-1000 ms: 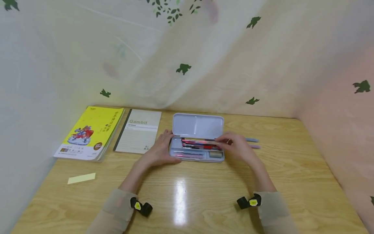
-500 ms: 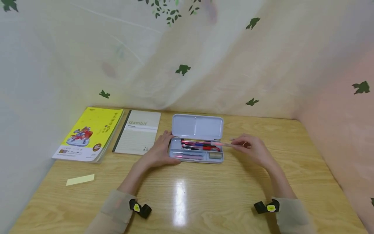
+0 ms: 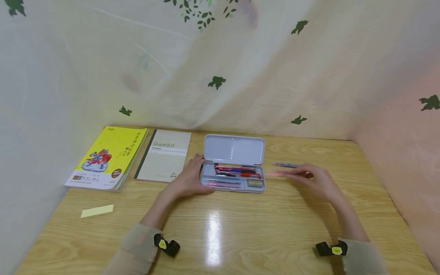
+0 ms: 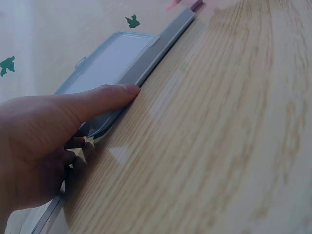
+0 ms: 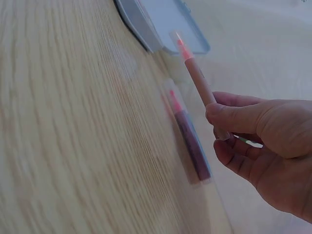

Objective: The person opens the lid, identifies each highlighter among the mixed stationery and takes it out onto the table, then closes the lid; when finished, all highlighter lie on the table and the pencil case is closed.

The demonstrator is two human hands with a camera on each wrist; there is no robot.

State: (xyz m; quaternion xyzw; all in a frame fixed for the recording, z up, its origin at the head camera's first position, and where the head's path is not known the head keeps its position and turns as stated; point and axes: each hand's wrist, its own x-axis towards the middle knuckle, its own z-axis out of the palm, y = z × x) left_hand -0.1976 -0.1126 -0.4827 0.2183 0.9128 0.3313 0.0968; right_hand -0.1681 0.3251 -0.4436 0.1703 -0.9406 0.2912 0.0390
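Left hand (image 3: 190, 177) likely steadies the pale-blue oblong tin (image 3: 220, 149) gripped beside it; right hand (image 3: 317, 181) pinches a slim tan plastic marker (image 5: 199, 80).

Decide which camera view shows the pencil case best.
The head view: the pencil case lies open with its pens visible. The left wrist view shows its side and lid, partly behind the left hand; the right wrist view catches only one end.

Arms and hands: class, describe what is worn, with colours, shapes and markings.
The left sleeve and right sleeve are beige; each bears a black strap, boxy black block and yellow tag, too small to read. Left hand and right hand are bare.
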